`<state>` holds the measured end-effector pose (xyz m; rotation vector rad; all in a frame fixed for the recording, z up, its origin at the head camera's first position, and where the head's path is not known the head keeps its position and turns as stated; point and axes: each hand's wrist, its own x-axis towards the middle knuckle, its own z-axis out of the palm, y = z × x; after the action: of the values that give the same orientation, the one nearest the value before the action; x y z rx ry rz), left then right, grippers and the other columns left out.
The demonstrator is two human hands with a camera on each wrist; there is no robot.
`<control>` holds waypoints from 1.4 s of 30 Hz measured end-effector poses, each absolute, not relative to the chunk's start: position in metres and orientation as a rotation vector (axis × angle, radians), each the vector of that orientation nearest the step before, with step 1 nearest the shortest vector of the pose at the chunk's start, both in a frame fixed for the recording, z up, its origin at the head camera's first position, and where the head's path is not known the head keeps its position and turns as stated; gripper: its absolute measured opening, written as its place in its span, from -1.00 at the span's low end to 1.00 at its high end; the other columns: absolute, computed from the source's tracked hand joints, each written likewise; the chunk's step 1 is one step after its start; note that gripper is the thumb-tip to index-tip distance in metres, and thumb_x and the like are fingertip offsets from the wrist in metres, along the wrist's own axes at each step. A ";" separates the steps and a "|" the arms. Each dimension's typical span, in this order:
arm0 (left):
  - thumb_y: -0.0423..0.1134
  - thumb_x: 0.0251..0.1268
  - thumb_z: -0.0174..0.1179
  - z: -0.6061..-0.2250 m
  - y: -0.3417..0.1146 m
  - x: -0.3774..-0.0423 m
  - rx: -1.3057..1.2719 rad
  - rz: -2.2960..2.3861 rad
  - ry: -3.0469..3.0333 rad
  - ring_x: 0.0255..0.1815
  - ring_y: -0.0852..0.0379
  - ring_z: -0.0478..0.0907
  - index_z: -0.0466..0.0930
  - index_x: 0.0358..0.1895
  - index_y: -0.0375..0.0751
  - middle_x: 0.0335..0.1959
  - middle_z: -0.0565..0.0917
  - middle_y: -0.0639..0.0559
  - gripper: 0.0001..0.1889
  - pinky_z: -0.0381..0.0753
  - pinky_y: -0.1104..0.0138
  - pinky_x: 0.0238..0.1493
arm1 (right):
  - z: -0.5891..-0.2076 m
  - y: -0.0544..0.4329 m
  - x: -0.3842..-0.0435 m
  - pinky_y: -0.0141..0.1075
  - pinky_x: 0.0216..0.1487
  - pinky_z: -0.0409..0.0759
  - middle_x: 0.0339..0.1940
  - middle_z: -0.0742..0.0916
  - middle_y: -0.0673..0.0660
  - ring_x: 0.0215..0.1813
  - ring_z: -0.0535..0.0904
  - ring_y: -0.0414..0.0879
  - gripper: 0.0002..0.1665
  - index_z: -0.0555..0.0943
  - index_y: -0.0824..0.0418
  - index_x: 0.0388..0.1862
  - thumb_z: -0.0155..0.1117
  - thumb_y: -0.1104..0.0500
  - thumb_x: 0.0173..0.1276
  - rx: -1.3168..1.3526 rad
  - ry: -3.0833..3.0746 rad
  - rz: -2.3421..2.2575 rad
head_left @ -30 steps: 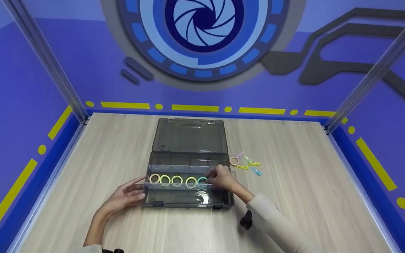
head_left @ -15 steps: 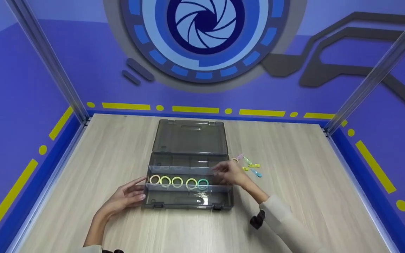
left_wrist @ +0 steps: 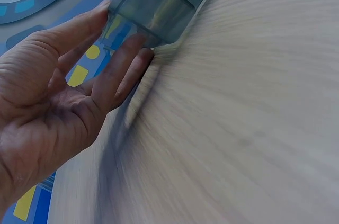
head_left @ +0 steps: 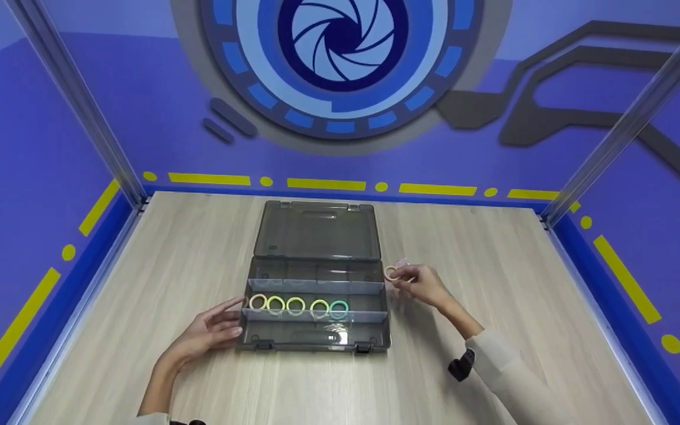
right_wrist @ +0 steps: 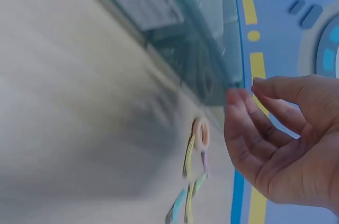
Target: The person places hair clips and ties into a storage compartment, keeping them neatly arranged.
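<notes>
A smoky clear plastic storage box lies with its lid open. In its middle compartment, a row of small hair ties runs from a peach one through yellow ones to a teal one. My left hand touches the box's left side, fingers extended and nothing gripped. Right of the box, my right hand reaches over a loose peach hair tie, its fingers loosely bent with nothing between them. In the right wrist view this tie lies on the table below the fingertips, beside a yellow hair clip.
Purple, green and blue hair clips lie near the loose tie, mostly hidden by my right hand in the head view. Behind the compartments rests the lid. Blue printed walls enclose the wooden table.
My right hand has left the box's middle compartment beside the teal hair tie and moved right, out over the loose tie and clips. The left hand stays at the box's side.
</notes>
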<state>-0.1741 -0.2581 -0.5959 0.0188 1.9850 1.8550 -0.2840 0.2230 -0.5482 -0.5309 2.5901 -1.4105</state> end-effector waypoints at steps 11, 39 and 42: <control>-0.22 0.42 0.30 -0.591 -0.259 -0.178 0.022 1.815 2.029 0.35 -0.05 0.51 0.11 0.63 -0.15 0.44 0.33 -0.42 -0.20 0.68 0.17 0.20 | -0.561 0.248 -0.298 -0.51 -0.54 0.48 -0.31 0.78 0.40 -0.43 0.66 -0.05 -0.80 0.70 0.53 -0.10 0.29 0.41 0.36 -0.257 2.656 -1.372; -0.27 0.43 0.28 -0.594 -0.256 -0.175 0.029 1.848 1.991 0.31 -0.02 0.53 0.07 0.64 -0.19 0.43 0.34 -0.44 -0.20 0.68 0.27 0.15 | -0.591 0.224 -0.334 -0.52 -0.43 0.46 -0.37 0.81 0.33 -0.38 0.68 -0.09 -0.88 0.76 0.48 -0.25 0.42 0.42 0.25 -0.252 2.834 -1.251; -0.26 0.44 0.28 -0.594 -0.257 -0.174 -0.004 1.831 1.999 0.33 -0.03 0.52 0.07 0.64 -0.16 0.44 0.33 -0.41 -0.20 0.67 0.21 0.19 | -0.593 0.219 -0.334 -0.49 -0.43 0.45 -0.40 0.80 0.31 -0.42 0.61 -0.15 -0.90 0.76 0.49 -0.28 0.41 0.44 0.23 -0.236 2.867 -1.213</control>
<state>-0.1737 -0.2573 -0.5942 -0.0044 1.9987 1.8314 -0.3337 0.2194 -0.5928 -0.2361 2.8672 -1.2134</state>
